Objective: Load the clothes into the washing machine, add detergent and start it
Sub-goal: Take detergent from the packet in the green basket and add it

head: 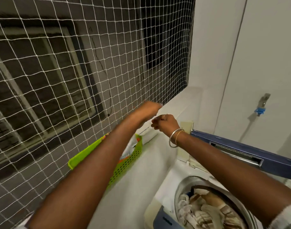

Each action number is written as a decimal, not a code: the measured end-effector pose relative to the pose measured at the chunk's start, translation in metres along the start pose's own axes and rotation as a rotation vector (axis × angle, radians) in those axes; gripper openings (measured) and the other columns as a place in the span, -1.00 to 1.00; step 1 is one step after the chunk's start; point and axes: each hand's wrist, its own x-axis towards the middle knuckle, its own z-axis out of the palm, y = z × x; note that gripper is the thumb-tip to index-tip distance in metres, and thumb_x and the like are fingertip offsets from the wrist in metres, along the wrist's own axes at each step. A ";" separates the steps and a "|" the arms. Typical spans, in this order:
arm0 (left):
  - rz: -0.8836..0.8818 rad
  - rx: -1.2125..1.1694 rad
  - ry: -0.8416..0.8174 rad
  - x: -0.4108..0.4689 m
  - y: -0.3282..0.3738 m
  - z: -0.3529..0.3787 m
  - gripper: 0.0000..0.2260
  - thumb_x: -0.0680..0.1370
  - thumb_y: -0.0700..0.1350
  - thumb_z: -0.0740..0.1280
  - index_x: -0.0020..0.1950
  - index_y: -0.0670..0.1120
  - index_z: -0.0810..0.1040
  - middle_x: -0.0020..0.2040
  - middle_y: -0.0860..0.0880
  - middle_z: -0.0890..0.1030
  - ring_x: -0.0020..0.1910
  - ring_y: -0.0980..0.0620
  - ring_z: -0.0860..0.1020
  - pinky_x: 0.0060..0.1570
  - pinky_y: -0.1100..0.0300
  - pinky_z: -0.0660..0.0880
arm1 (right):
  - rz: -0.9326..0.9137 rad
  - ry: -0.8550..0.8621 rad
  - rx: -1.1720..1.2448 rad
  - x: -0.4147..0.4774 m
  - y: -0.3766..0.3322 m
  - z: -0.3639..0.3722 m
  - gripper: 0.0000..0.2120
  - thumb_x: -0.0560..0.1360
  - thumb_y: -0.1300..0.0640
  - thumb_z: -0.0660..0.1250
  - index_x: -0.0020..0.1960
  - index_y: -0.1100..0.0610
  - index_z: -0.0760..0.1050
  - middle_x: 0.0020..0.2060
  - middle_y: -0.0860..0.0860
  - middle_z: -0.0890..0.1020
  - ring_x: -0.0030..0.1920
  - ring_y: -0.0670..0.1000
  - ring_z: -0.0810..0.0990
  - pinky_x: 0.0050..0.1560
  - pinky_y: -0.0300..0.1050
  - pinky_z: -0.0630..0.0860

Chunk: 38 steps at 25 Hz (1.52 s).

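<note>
The top-loading washing machine (166,187) sits at the lower right with its blue lid (273,164) raised. Striped and pale clothes (207,210) fill its steel drum. Both my arms reach forward over the white ledge (181,100) above a green basket (125,166). My left hand (149,109) is seen from the back, blurred, its fingers bent down and hidden. My right hand (165,123), with bangles on the wrist, has its fingers curled closed just beside the left; I see nothing in it. No detergent is clearly in view.
A white safety net (75,71) covers the window opening on the left. The green basket holds white and orange items, partly hidden by my left arm. A wall tap with a blue fitting (261,110) and hose is at the right.
</note>
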 end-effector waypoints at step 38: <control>-0.213 -0.610 0.631 0.032 -0.100 0.123 -0.55 0.56 -0.17 0.27 0.45 -0.18 0.34 0.36 -0.18 0.48 0.33 -0.20 0.47 0.36 -0.08 0.39 | 0.051 0.252 -0.088 0.077 0.091 -0.012 -0.79 0.53 0.00 0.36 0.00 0.15 0.56 -0.12 0.00 0.62 -0.09 0.02 0.58 0.00 -0.14 0.49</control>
